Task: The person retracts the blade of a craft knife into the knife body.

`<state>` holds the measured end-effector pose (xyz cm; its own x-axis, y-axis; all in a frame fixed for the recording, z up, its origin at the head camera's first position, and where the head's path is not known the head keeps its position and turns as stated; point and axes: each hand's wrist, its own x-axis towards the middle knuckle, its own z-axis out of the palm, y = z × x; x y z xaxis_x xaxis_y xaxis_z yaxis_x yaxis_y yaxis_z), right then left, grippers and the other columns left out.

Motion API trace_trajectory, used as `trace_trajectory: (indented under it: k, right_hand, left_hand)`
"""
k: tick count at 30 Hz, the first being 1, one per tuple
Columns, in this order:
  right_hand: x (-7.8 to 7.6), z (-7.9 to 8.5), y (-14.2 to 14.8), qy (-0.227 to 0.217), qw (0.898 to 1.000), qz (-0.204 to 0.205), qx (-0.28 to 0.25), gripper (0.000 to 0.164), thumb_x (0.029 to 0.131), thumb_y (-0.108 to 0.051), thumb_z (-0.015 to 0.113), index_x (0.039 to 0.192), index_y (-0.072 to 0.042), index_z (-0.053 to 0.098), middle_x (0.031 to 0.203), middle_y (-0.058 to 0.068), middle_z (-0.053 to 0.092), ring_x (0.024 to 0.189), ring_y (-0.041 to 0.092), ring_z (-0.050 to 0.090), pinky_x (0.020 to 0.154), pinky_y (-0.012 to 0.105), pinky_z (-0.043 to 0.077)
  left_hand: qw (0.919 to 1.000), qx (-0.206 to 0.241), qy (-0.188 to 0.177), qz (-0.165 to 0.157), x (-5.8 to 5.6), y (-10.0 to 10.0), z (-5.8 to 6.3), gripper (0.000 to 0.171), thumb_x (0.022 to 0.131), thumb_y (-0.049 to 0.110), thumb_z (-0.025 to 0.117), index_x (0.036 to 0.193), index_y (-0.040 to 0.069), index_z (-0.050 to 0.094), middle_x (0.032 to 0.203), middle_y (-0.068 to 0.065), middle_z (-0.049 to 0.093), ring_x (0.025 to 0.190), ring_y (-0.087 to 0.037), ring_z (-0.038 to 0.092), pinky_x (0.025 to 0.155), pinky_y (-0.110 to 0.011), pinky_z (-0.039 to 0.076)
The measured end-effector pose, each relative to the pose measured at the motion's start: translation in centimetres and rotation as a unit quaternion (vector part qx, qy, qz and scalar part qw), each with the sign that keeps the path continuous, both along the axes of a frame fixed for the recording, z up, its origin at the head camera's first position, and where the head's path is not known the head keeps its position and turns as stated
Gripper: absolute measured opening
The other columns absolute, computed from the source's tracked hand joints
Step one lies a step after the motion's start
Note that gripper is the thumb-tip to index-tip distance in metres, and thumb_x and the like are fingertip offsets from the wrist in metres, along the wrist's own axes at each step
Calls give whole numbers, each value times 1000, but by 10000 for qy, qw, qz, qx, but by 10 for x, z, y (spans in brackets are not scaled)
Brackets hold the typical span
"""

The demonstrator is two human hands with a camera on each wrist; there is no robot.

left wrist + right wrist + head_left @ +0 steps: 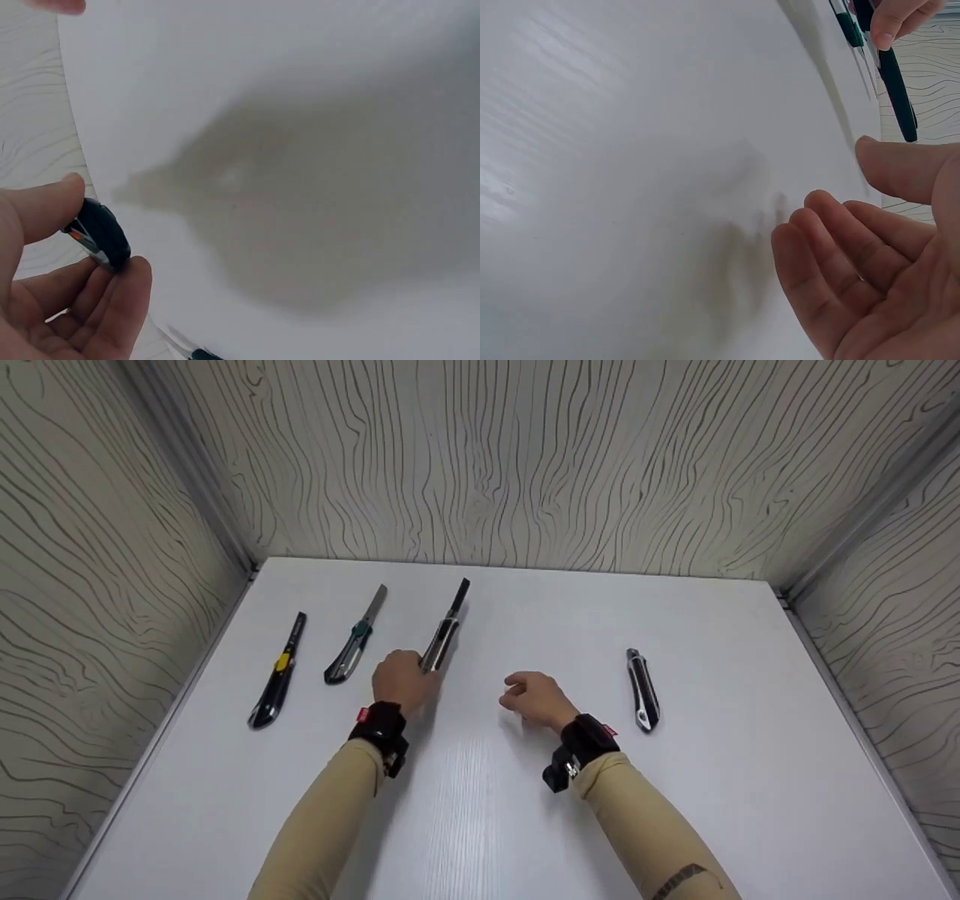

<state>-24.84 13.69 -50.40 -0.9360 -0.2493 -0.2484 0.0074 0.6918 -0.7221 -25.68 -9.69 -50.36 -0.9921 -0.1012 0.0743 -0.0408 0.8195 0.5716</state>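
My left hand [403,679] pinches the lower end of a snap-off utility knife [442,639], whose long dark blade points away toward the back wall. In the left wrist view the thumb and fingers grip the dark handle [105,234] from both sides, seen end-on. That knife also shows in the right wrist view, its dark length [897,94] sticking out past the left fingertips. My right hand [536,699] hovers over the middle of the white table, holding nothing. Its fingers [859,247] are relaxed and slightly bent, the thumb apart from them.
On the left of the table [465,810] lie a black-and-yellow utility knife [277,682] and a green-and-black one [354,645] with its blade out. A brown-and-silver utility knife [643,694] lies to the right. Wood-patterned panels [480,465] enclose the back and sides.
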Motion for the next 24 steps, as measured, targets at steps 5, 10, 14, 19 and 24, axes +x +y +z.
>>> trace_trajectory:
  k: [5, 10, 14, 19, 24]
  right_hand:
    - [2, -2, 0, 226, 9996, -178, 21, 40, 91, -18, 62, 124, 3, 62, 109, 16, 71, 99, 27, 66, 92, 43, 52]
    - [0, 0, 5, 540, 9977, -374, 140, 36, 91, -18, 60, 120, 4, 64, 109, 20, 70, 102, 32, 66, 95, 45, 50]
    - [-4, 0, 11, 754, 9942, -716, 262, 36, 94, -23, 57, 118, 3, 66, 113, 21, 69, 107, 34, 64, 97, 47, 49]
    - [-8, 0, 18, 588, 9897, -1292, 174, 41, 98, -35, 51, 114, -2, 68, 102, 15, 72, 91, 28, 67, 82, 39, 52]
    - [-9, 2, 24, 90, 9839, -1774, -221, 47, 97, -45, 50, 109, -4, 70, 86, 7, 70, 65, 17, 62, 57, 24, 47]
  left_hand:
    - [9998, 90, -115, -161, 13, 20, -2, 21, 81, 26, 72, 78, 5, 68, 68, -4, 60, 59, -18, 53, 54, -27, 40]
    - [9994, 102, -54, -328, 25, 41, -2, 22, 82, 26, 72, 83, 4, 70, 72, -4, 59, 62, -17, 52, 57, -29, 41]
    - [9987, 112, 0, -501, 34, 59, -3, 23, 82, 29, 73, 84, 6, 70, 74, -3, 59, 64, -17, 51, 59, -31, 42]
    - [9975, 159, 63, -682, 42, 79, -4, 24, 81, 31, 73, 83, 7, 71, 73, -2, 58, 64, -16, 50, 59, -31, 41]
    - [9964, 267, 51, -798, 48, 96, -6, 24, 81, 31, 74, 86, 8, 71, 73, 0, 57, 64, -14, 48, 58, -28, 38]
